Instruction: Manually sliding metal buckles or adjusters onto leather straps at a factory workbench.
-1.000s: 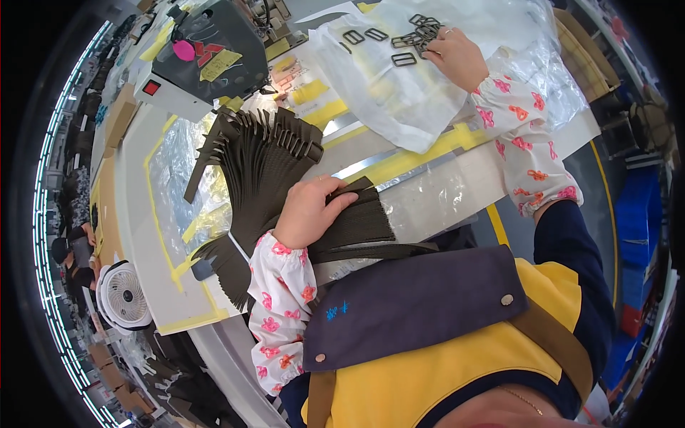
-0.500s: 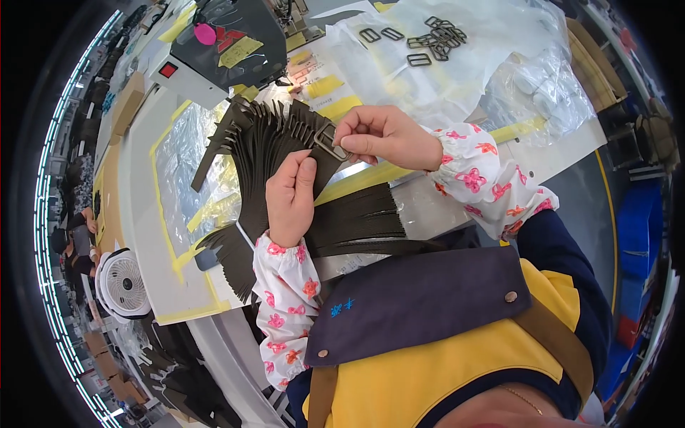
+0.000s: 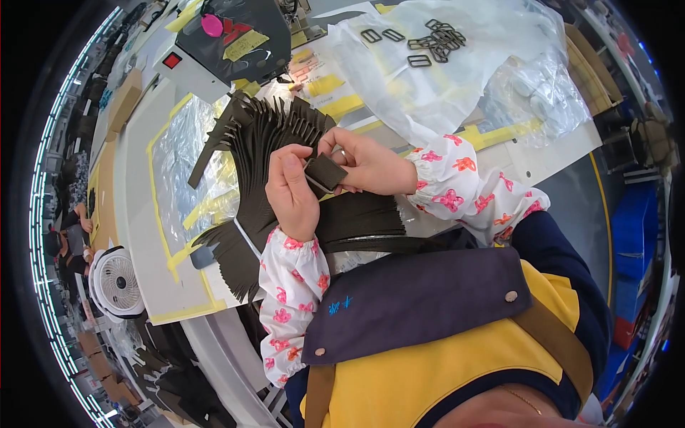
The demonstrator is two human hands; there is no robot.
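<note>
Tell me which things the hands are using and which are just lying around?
In use:
- left hand and right hand, together holding one folded dark strap end
- fanned pile of dark straps
- black buckles on the clear plastic bag

Lying about:
- small white fan
- grey machine

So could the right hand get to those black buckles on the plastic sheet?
Probably yes. The buckles lie uncovered on the plastic sheet, with nothing standing between. But the right hand is busy pinching a dark strap with the left hand.
</note>
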